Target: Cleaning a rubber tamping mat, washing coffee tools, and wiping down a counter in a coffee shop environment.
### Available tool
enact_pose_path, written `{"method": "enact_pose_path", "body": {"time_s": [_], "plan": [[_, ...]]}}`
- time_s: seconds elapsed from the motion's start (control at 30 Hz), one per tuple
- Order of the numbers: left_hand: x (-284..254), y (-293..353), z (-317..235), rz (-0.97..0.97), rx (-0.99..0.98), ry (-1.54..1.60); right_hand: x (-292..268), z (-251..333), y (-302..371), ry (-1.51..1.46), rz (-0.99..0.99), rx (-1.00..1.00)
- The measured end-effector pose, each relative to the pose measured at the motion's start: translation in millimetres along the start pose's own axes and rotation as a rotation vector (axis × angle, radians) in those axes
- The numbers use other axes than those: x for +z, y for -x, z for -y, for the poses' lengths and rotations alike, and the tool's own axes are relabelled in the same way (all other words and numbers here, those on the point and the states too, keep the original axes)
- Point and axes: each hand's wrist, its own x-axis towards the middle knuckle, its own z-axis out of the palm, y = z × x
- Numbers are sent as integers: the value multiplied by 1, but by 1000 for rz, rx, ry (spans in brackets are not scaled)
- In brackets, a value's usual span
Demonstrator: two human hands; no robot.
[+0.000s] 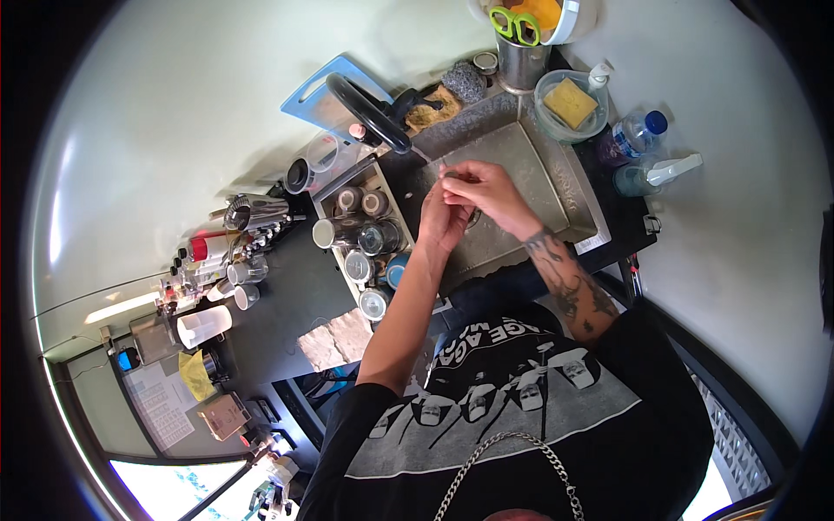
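Observation:
Over the metal sink (pixel 521 156) my two hands meet, close to the black tap (pixel 372 113). My left hand (pixel 445 219) is closed, with its palm side partly turned up. Above it my right hand (pixel 488 193) is pinched, its thumb and fingers bent against the left fingertips. A small, dark, greyish thing seems to sit between the fingers, too covered to name. Left of the hands, a rack (pixel 395 195) holds several upturned cups and glasses.
A tub with a yellow sponge (pixel 570 104), a blue-capped bottle (pixel 638 135) and a spray bottle (pixel 656 174) stand right of the sink. Behind are green-handled scissors (pixel 514 26) and a blue cutting board (pixel 334 91). A folded cloth (pixel 337 340) lies left on the dark counter (pixel 291 300).

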Motion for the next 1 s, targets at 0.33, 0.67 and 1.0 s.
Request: {"method": "enact_pose_path", "body": {"time_s": [0.33,0.67,1.0], "plan": [[-27,-6,1,-77,-119,182,10,-18,-27,49,-158,81],[-16,-18,-7,-60,-116,36,-4,-14,-18,145,-109,44],[5,9,22,-271,39,-217,-68,-55,-2,-124,-213,122]]}}
